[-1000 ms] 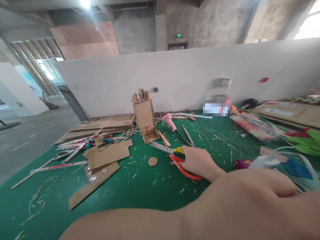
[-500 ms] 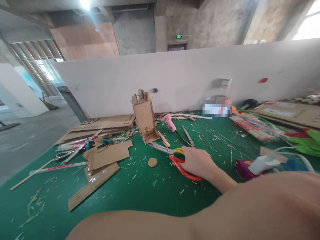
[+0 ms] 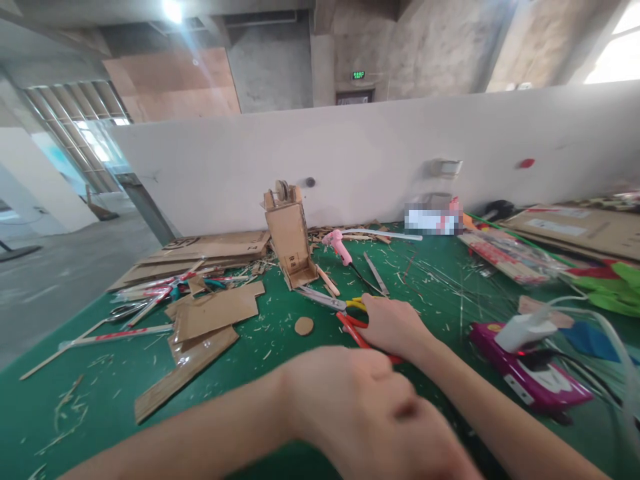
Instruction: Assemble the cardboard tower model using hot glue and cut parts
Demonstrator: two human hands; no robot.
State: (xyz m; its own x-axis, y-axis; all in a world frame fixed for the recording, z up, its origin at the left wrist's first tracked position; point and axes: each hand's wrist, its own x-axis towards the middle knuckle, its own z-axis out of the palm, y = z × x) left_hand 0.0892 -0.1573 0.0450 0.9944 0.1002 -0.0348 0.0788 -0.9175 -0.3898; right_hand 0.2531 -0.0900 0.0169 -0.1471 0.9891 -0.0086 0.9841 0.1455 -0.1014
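Note:
In the head view, my right hand (image 3: 395, 327) is closed around the handles of the scissors (image 3: 327, 300), which have one red and one yellow grip. Their blades lie slightly parted, pointing left toward the foot of an upright cardboard stand (image 3: 290, 240). A small cardboard disc (image 3: 304, 326) rests on the green tabletop just below the blades. Close to the camera, my left hand (image 3: 370, 413) shows its back, in front of the right wrist. It is blurred, and most of its fingers are hidden.
Behind the scissors lie a pink glue gun (image 3: 340, 247) and a metal blade (image 3: 376, 273). Cut cardboard pieces (image 3: 215, 310) and wrapped sticks cover the left side. At right sits a purple power strip (image 3: 540, 380) with plugs and cables. A white partition (image 3: 360, 160) borders the back.
My left arm, which crossed the bottom of the view, has drawn back leftward, bringing the left hand into view and uncovering the power strip. The right hand stays on the scissors.

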